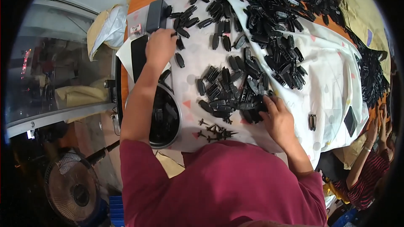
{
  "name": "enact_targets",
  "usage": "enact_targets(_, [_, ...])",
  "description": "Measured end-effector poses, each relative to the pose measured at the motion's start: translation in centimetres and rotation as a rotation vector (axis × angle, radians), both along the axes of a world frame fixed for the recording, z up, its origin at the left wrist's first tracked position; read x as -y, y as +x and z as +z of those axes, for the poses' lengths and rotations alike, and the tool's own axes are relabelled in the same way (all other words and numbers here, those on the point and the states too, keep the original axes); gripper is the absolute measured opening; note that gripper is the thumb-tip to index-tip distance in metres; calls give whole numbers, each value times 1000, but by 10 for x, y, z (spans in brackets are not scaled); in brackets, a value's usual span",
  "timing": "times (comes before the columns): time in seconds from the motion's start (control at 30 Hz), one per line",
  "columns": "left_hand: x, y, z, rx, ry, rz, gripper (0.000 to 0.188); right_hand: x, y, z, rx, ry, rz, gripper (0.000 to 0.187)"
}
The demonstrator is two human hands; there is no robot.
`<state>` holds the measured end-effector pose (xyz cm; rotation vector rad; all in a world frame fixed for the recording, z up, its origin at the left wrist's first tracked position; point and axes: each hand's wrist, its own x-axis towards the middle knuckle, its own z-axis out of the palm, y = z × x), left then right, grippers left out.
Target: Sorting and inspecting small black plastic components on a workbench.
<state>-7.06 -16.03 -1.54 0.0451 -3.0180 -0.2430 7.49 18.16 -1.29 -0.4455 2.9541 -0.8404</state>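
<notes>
My left hand [161,50] reaches to the far left of the cloth-covered table, fingers bent and closed at a small dark piece; its exact shape is mostly hidden. Beside those fingertips lie several small, oblong black plastic pieces [180,60]. My right hand [278,120] is at the near right edge of a loose pile of similar black pieces [225,77]. Its thumb and fingers close around a black plastic piece [261,104], partly covered by the fingers. Thin, pronged black parts [216,132] lie in front of me, between both arms.
Below my left forearm stands a round metal-rimmed bowl [179,120] holding black pieces. A dark grey box [156,17] and a flat black phone-like slab [138,54] are at left. Large black heaps [277,0] cover the back. Another person's arm [362,155] shows at far right.
</notes>
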Motion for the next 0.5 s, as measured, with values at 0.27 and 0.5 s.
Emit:
enact_targets(0.27, [-26, -95, -58, -175, 59, -160, 41, -13, -28, 11, 98, -136, -6, 39])
enact_targets(0.5, [-92, 18, -26, 268, 248, -401, 53, -79, -82, -9, -76, 68, -388, 54])
